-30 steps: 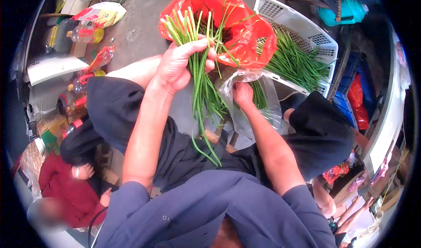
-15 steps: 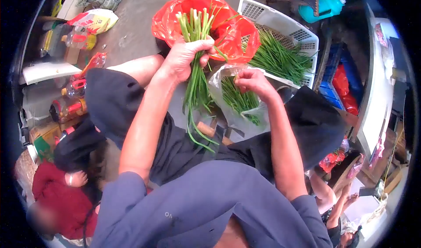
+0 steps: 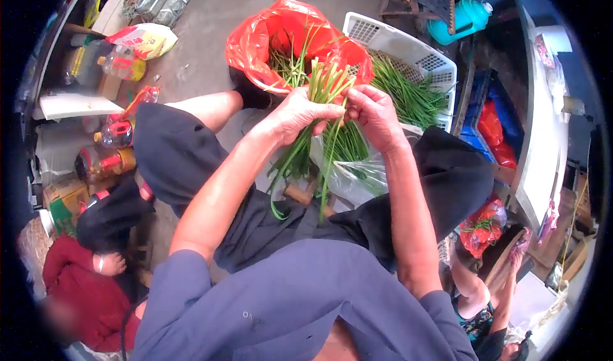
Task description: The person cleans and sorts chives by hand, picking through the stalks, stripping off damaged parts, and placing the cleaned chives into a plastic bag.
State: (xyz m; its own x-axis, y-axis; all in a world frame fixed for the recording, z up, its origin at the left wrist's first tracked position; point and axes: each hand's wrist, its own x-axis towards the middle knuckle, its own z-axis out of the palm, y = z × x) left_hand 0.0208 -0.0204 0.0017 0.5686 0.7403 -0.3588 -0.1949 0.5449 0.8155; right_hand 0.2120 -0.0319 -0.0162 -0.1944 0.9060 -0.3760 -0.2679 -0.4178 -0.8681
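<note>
Green stalks [image 3: 330, 83], letter "O" [image 3: 245, 314] on shirt [image 3: 300, 284]

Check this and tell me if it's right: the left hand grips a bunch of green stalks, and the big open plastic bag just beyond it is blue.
Not quite: the plastic bag is red, as the head view shows. The left hand does grip the bunch of green stalks.
</note>
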